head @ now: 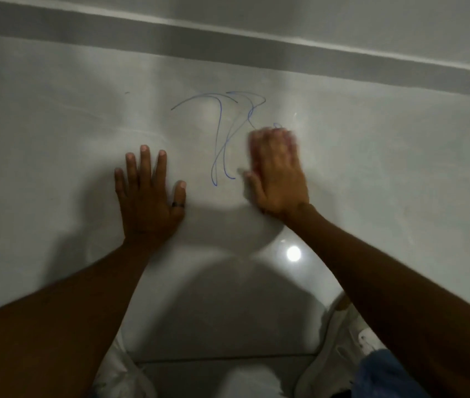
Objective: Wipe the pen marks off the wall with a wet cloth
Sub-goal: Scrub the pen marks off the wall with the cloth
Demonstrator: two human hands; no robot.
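Under right hand (277, 173), cloth unseen.

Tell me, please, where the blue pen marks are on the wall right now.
In the head view, the blue pen marks sit centrally on the wall, above and between the left hand and the blurred right hand.

Glossy white wall (371, 168) bears blue pen marks (220, 139).

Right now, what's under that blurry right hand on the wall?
The right hand lies flat on the wall, covering the blue pen marks' right end. Any cloth beneath is hidden.
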